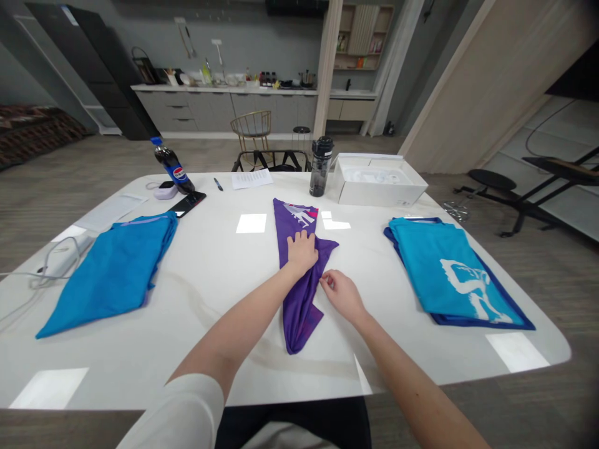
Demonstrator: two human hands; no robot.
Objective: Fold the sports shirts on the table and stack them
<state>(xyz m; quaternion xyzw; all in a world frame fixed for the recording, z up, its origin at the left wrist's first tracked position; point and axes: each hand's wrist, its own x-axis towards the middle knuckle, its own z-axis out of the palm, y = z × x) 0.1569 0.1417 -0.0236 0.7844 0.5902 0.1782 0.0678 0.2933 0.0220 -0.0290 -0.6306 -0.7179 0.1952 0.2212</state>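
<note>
A purple cloth lies partly folded and wrinkled in the middle of the table, with a white and pink print at its far end. My left hand presses on it from above, fingers spread over the fabric. At its right edge, my right hand has thumb and fingers pinched together on the cloth's border. To the left lies a folded blue cloth. On the right is a stack of folded cloths, turquoise with a white print on top and dark blue underneath.
Along the far side of the white table stand a cola bottle, a dark drink bottle and an open white box. A phone, pen and paper lie nearby. A power strip with cables sits at left.
</note>
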